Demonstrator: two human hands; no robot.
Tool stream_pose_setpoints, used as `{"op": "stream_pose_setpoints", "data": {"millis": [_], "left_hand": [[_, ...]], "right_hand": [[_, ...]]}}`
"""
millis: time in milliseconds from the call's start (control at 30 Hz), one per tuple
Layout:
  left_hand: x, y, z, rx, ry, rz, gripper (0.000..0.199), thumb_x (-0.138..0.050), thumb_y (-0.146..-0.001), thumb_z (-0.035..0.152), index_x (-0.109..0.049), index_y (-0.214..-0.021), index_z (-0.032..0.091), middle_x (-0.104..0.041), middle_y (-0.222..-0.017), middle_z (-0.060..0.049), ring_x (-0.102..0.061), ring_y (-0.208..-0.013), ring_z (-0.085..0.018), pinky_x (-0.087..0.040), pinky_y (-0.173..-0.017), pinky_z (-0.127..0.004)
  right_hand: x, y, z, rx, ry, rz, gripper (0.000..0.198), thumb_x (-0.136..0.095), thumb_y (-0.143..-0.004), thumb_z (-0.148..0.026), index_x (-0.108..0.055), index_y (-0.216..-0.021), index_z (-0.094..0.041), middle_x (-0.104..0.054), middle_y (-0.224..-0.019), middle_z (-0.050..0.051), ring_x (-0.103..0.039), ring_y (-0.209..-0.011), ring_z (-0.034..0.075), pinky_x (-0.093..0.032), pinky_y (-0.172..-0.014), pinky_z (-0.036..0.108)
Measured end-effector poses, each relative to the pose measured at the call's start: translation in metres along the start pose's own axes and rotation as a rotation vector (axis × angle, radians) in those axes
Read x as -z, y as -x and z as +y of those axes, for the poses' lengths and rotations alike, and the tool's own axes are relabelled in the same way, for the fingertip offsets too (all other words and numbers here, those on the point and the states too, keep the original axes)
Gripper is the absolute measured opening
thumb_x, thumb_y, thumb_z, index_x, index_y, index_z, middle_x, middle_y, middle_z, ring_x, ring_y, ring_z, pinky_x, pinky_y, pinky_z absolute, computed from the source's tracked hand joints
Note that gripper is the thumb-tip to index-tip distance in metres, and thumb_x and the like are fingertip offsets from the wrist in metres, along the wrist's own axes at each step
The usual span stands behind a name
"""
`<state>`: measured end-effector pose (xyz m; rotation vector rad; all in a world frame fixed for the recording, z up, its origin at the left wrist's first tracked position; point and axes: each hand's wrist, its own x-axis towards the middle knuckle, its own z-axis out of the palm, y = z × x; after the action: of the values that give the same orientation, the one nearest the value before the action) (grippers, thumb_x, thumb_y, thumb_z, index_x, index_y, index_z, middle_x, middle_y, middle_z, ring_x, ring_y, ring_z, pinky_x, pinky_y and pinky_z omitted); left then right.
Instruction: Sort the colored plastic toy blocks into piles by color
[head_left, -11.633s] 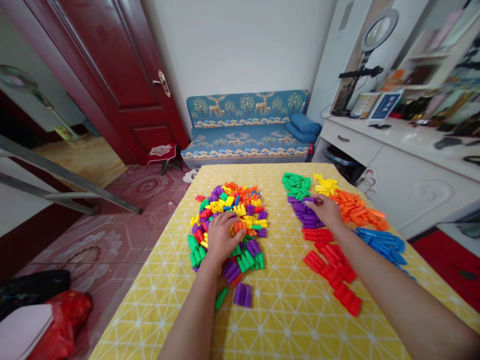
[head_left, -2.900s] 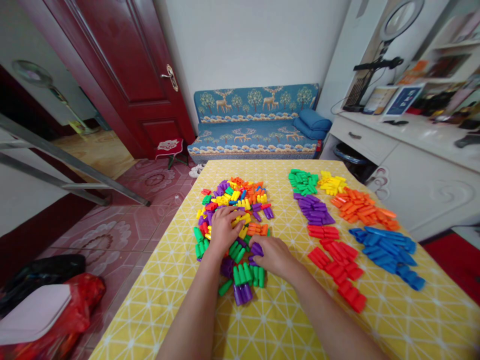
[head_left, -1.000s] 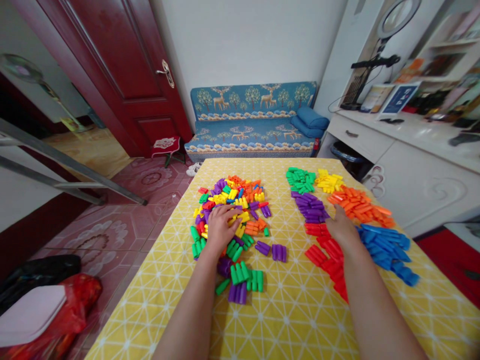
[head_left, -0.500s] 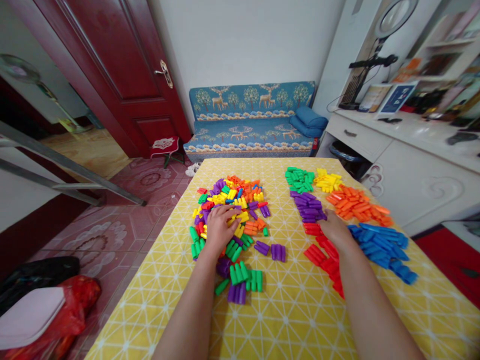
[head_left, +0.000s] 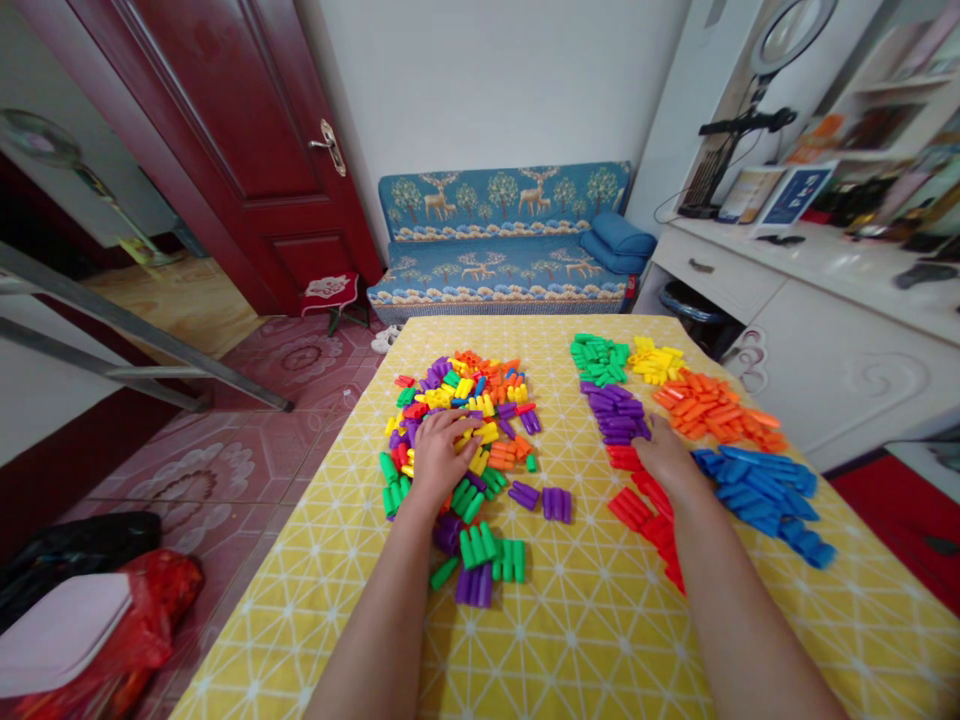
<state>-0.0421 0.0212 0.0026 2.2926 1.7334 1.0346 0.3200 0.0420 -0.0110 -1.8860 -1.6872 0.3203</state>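
My left hand [head_left: 441,450] rests over a mixed pile of plastic bullet-shaped building blocks [head_left: 491,380], fingers spread and touching yellow and purple ones. My right hand [head_left: 664,455] is at the near right end of a purple block pile [head_left: 611,408]. Its thumb and fingertips close around the end of a purple block [head_left: 641,428], partly hidden by the hand. Red blocks [head_left: 630,508] lie under and beside the right wrist. Loose purple blocks [head_left: 556,504] and green blocks [head_left: 510,560] lie near the mixed pile.
Sorted green [head_left: 598,358], yellow [head_left: 655,360], orange [head_left: 716,410] and blue [head_left: 757,488] piles stand along the right of the yellow tablecloth [head_left: 570,640]. Beyond are a blue sofa [head_left: 502,255], a white cabinet [head_left: 840,340] and a red stool [head_left: 330,292].
My right hand has shifted slightly left, against the purple pile. My left hand and the mixed pile look the same.
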Motion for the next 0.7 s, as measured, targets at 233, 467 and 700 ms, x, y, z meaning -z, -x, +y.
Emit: {"op": "stream_pose_setpoints", "data": {"millis": [233,467,700], "left_hand": [[0.0,0.001,-0.001,0.008,-0.003,-0.004,0.022,-0.064,-0.085,0.032,-0.072,-0.106,0.031,-0.068,-0.118,-0.001,-0.056,-0.113,-0.024,-0.043,-0.102,-0.044],[-0.001,0.0,-0.002,0.005,0.001,0.003,0.023,-0.065,-0.084,0.031,-0.073,-0.105,0.032,-0.068,-0.118,-0.001,-0.057,-0.113,-0.024,-0.043,-0.102,-0.044],[0.001,0.0,0.001,0.011,-0.002,-0.001,0.021,-0.064,-0.085,0.032,-0.073,-0.104,0.032,-0.068,-0.118,-0.001,-0.057,-0.113,-0.023,-0.043,-0.101,-0.042]], "right_hand": [[0.011,0.02,-0.061,0.034,-0.149,-0.261,0.03,-0.061,-0.076,-0.032,-0.066,-0.103,-0.02,-0.071,-0.102,0.008,-0.067,-0.089,0.022,-0.052,-0.075,0.032],[0.003,0.059,-0.119,0.243,0.21,-0.678,0.043,-0.078,-0.055,-0.025,-0.069,-0.097,-0.025,-0.07,-0.1,0.003,-0.064,-0.088,0.022,-0.041,-0.067,0.026],[-0.005,0.052,-0.112,0.258,0.1,-0.65,0.012,-0.064,-0.073,-0.022,-0.069,-0.083,-0.02,-0.071,-0.085,0.004,-0.064,-0.08,0.019,-0.04,-0.065,0.026]]}}
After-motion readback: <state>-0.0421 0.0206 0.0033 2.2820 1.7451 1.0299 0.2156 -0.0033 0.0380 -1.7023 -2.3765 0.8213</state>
